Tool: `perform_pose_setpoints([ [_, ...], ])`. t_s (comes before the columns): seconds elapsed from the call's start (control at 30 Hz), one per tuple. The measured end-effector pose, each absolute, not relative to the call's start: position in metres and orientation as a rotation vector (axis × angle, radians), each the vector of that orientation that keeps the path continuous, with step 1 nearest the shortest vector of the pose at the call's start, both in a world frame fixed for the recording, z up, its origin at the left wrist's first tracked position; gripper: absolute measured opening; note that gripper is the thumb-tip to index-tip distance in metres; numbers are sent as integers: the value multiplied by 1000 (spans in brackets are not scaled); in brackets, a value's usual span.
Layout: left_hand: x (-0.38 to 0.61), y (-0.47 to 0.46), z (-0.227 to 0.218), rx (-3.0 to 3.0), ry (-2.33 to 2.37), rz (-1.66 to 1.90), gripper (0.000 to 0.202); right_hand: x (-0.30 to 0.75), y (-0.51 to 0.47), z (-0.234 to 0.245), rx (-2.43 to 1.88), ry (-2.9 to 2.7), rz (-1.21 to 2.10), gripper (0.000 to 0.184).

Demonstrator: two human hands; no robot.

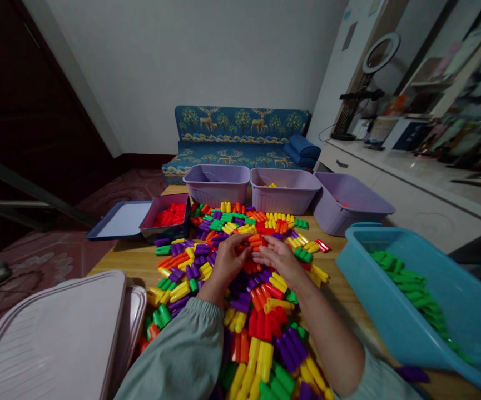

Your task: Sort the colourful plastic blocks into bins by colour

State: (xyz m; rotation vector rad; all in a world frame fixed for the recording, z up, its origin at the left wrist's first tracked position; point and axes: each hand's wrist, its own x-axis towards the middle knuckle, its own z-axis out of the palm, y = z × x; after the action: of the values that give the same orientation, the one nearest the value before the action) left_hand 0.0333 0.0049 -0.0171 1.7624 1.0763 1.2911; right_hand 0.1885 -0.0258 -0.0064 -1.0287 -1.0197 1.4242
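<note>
My left hand point(228, 261) and my right hand point(281, 258) meet over the middle of a heap of coloured plastic tube-shaped pieces. Between their fingertips is an orange plastic piece point(256, 241) with several rounded tubes side by side. The left thumb and fingers close on its left side, and the right fingers rest on its right side. Beneath and around the hands lie yellow pieces point(261, 355), purple pieces point(291, 349), red pieces point(265, 325) and green pieces point(279, 382), jumbled together.
Three lilac bins point(217, 186) stand along the table's far edge. A blue bin point(373, 311) with green pieces is on the right. At the left are a dark box point(165, 229) of red pieces, its lid point(119, 221), and stacked pale lids point(56, 333). A patterned sofa point(240, 128) stands beyond.
</note>
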Motion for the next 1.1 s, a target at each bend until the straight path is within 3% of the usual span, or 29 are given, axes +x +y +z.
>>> perform_pose_setpoints([
  [0.13,33,9,-17,1239,1044,1393,24,186,-33,10,-966,-1029,1480,34],
  [0.33,25,7,-3,570,651,1308,39,187,-36,21,-974,-1023,1404,35],
  [0.43,17,4,5,373,389,1164,59,188,-35,20,-1020,-1016,1364,39],
  [0.57,11,1,8,291,233,1063,78,183,-38,20,-1016,-1121,1363,43],
  [0.8,17,-9,14,391,149,935,84,166,-44,15,-1177,-1520,1150,51],
  [0.97,21,-16,20,417,168,887,86,167,-46,17,-1341,-1682,794,41],
  [1.1,23,-18,23,454,189,875,89,168,-47,19,-1342,-1709,700,31],
])
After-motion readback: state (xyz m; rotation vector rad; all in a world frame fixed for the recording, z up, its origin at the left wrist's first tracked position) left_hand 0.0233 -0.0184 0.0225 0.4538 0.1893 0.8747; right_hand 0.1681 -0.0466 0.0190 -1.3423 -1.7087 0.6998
